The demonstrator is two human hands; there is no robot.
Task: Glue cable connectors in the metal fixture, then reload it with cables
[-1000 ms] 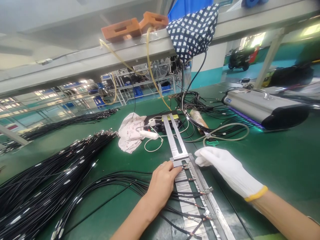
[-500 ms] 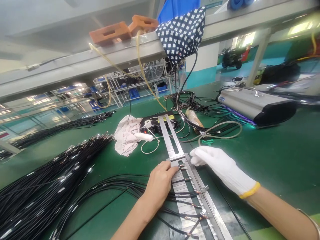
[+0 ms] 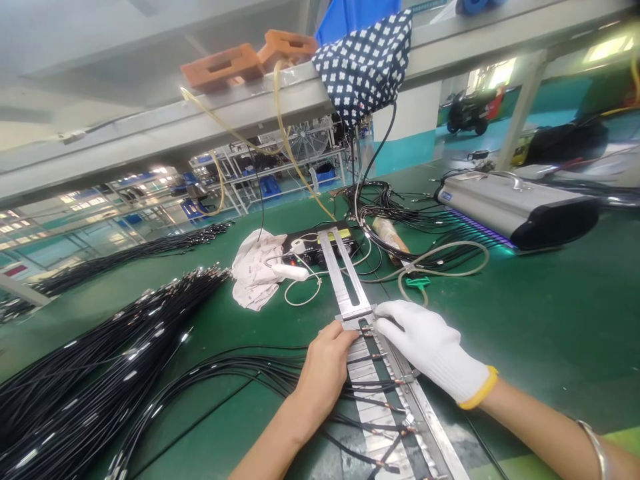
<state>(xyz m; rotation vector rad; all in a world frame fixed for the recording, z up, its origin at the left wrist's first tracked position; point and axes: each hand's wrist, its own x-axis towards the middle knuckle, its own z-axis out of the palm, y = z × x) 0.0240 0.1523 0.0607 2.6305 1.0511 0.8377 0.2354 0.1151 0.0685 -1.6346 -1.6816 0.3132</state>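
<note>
A long metal fixture (image 3: pixel 361 415) with slotted crosswise ridges lies on the green table, several black cables (image 3: pixel 235 363) laid across it with their stripped ends at its right rail (image 3: pixel 425 417). My left hand (image 3: pixel 327 367), bare, rests at the far end of the row, thumb and forefinger closed on a black cable near its tip. Just right of it, my right hand (image 3: pixel 430 343) wears a white glove with a yellow cuff. Its bent fingers meet the rail beside that cable's end; whatever lies between the fingertips is hidden. A slotted metal bar (image 3: pixel 345 273) extends beyond both hands.
Thick bundles of black cables (image 3: pixel 125 360) spread over the left side. A pale cloth (image 3: pixel 257 270) lies beside a black control box (image 3: pixel 313 247). At the right sits a silver lamp housing (image 3: pixel 515 207) with violet light beneath. A shelf beam (image 3: pixel 240 110) crosses above.
My gloved right hand has moved left and slightly down, onto the rail by the cable end. My left hand stays at the same cable.
</note>
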